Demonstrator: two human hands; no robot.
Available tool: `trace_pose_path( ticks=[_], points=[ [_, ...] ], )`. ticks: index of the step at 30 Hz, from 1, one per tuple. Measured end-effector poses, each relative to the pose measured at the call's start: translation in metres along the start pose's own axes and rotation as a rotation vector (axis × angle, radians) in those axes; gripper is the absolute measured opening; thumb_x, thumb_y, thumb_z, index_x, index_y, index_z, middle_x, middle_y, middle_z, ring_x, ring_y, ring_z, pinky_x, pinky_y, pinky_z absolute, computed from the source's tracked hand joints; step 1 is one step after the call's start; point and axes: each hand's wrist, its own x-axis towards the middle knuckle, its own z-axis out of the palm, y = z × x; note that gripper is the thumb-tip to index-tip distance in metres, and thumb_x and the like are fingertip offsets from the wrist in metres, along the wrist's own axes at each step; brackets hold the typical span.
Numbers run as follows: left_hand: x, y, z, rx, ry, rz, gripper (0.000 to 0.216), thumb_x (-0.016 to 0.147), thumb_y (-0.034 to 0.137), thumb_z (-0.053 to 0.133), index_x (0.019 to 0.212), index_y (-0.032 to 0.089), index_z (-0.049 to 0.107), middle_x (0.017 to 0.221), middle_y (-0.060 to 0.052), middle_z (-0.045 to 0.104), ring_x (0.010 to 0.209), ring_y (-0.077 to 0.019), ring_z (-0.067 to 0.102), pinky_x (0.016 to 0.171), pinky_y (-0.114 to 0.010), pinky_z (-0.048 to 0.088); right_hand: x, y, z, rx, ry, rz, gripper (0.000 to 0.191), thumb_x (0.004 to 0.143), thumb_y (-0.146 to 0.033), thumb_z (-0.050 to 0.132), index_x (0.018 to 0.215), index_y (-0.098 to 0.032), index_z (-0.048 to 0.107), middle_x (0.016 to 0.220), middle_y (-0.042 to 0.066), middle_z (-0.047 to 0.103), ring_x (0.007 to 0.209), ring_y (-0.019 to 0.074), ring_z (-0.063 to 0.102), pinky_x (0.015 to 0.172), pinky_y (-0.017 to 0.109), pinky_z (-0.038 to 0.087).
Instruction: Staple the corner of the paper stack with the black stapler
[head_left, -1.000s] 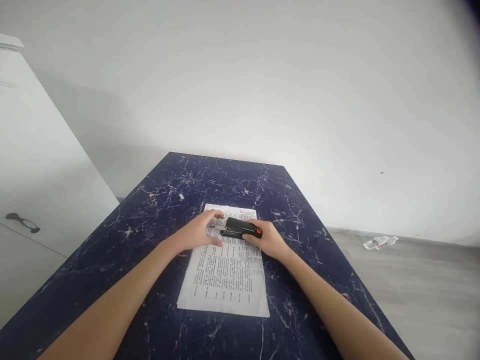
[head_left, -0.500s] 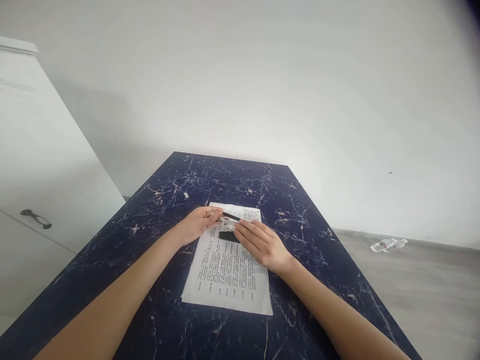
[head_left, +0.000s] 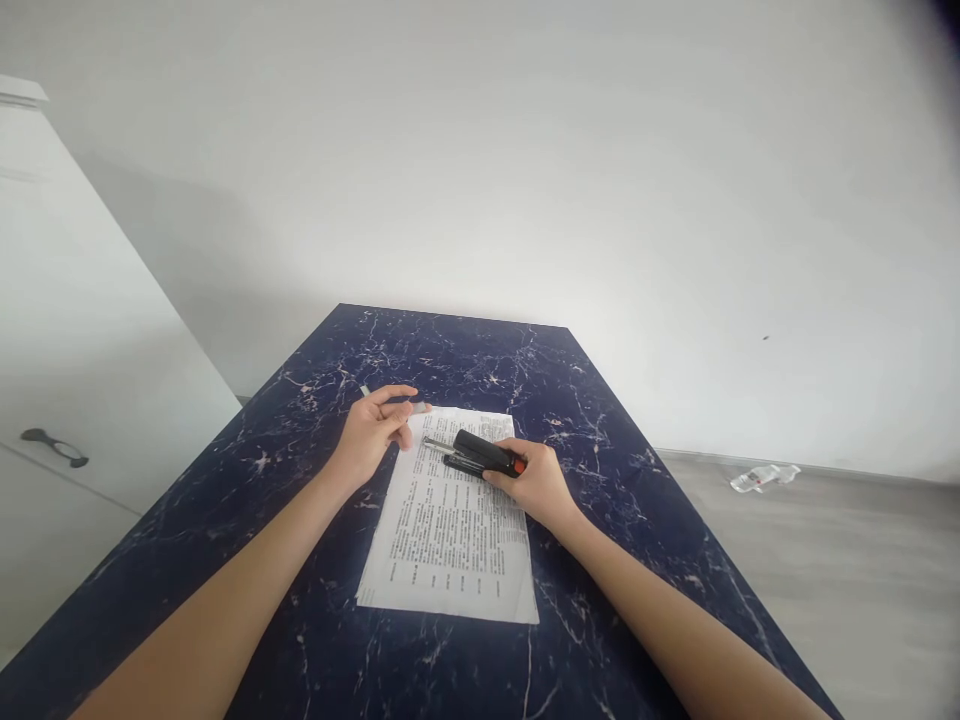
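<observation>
My right hand (head_left: 534, 478) is wrapped around the rear of a black stapler (head_left: 480, 447) with a red patch near its back end. The stapler's jaws are spread, and its metal staple tray (head_left: 436, 444) juts out toward the left. Beneath it lies a stack of printed paper sheets (head_left: 450, 540). Over the stack's upper left corner, my left hand (head_left: 375, 425) has its thumb and fingers bent around a small pale strip (head_left: 420, 408), too small to make out clearly.
A dark blue marbled table (head_left: 435, 350) runs to the white wall. Another small pale piece (head_left: 365, 391) lies on it beyond my left hand. A white cabinet (head_left: 75, 300) stands at left. Clear plastic packaging (head_left: 763, 478) is on the floor at right.
My hands have drawn apart. The left has moved back off the stapler, up and to the left; the right now grips the stapler's rear, leaving its spread jaws in sight.
</observation>
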Motion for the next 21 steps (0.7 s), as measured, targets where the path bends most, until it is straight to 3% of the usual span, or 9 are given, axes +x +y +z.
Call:
trace_pose_path(
  ticks=[3, 5, 8, 10, 13, 17, 19, 21],
  points=[
    [-0.012, 0.011, 0.015, 0.096, -0.154, 0.048, 0.032, 0.09, 0.04, 0.074, 0.114, 0.02, 0.069, 0.048, 0.002, 0.064, 0.053, -0.0192, 0.068, 0.069, -0.037, 0.061, -0.001, -0.007, -0.003, -0.084, 0.131, -0.177, 0.044, 0.083, -0.042, 0.079, 0.122, -0.024, 0.069, 0.118, 0.011, 0.071, 0.106, 0.0318, 0.068, 0.084, 0.048, 0.059],
    [-0.02, 0.016, 0.025, 0.14, -0.241, 0.035, 0.029, 0.088, 0.039, 0.076, 0.109, 0.02, 0.069, 0.063, -0.001, 0.074, 0.039, -0.0129, 0.059, 0.056, -0.032, 0.058, -0.004, -0.014, -0.004, -0.165, 0.257, -0.404, 0.054, 0.087, -0.04, 0.077, 0.136, -0.026, 0.06, 0.131, 0.013, 0.065, 0.119, 0.034, 0.062, 0.094, 0.053, 0.056],
    [-0.031, 0.019, 0.039, 0.154, -0.321, 0.015, 0.027, 0.087, 0.04, 0.077, 0.103, 0.02, 0.069, 0.085, -0.007, 0.08, 0.034, -0.0089, 0.054, 0.038, -0.023, 0.047, -0.013, -0.023, -0.001, -0.25, 0.258, -0.731, 0.057, 0.093, -0.025, 0.072, 0.145, -0.03, 0.052, 0.127, 0.011, 0.068, 0.112, 0.0299, 0.065, 0.093, 0.05, 0.056],
    [-0.037, 0.019, 0.049, 0.152, -0.338, 0.04, 0.025, 0.089, 0.04, 0.075, 0.102, 0.02, 0.068, 0.078, -0.006, 0.079, 0.036, -0.0101, 0.057, 0.037, -0.022, 0.046, -0.018, -0.025, 0.002, -0.259, 0.245, -0.849, 0.063, 0.093, -0.014, 0.069, 0.15, -0.03, 0.047, 0.121, 0.008, 0.071, 0.104, 0.0262, 0.068, 0.088, 0.045, 0.058],
    [-0.044, 0.019, 0.06, 0.15, -0.357, 0.071, 0.025, 0.09, 0.04, 0.073, 0.103, 0.019, 0.068, 0.066, -0.002, 0.075, 0.039, -0.0131, 0.061, 0.042, -0.023, 0.051, -0.023, -0.025, 0.005, -0.245, 0.278, -0.907, 0.068, 0.092, -0.004, 0.065, 0.152, -0.031, 0.046, 0.116, 0.005, 0.074, 0.099, 0.0233, 0.071, 0.084, 0.042, 0.06],
    [-0.041, 0.023, 0.055, 0.227, -0.314, 0.104, 0.032, 0.09, 0.043, 0.072, 0.113, 0.022, 0.067, 0.097, -0.009, 0.08, 0.048, -0.0151, 0.067, 0.049, -0.028, 0.057, -0.018, -0.025, -0.004, -0.227, 0.33, -0.894, 0.056, 0.091, -0.004, 0.064, 0.139, -0.032, 0.059, 0.108, 0.004, 0.076, 0.091, 0.0235, 0.072, 0.077, 0.042, 0.061],
    [-0.03, 0.023, 0.036, 0.354, -0.143, 0.203, 0.026, 0.096, 0.044, 0.062, 0.108, 0.021, 0.067, 0.095, -0.008, 0.079, 0.048, -0.0143, 0.066, 0.05, -0.028, 0.055, -0.009, -0.016, -0.017, -0.215, 0.41, -0.791, 0.039, 0.091, -0.006, 0.063, 0.122, -0.03, 0.069, 0.098, 0.004, 0.076, 0.086, 0.0229, 0.071, 0.074, 0.04, 0.06],
    [-0.015, 0.018, 0.005, 0.568, 0.101, 0.27, 0.027, 0.102, 0.041, 0.05, 0.102, 0.02, 0.067, 0.08, -0.006, 0.077, 0.047, -0.0137, 0.062, 0.051, -0.027, 0.052, 0.003, 0.003, -0.034, -0.234, 0.459, -0.613, 0.023, 0.092, -0.011, 0.061, 0.103, -0.027, 0.073, 0.092, 0.005, 0.074, 0.084, 0.022, 0.07, 0.073, 0.037, 0.059]
  ],
)
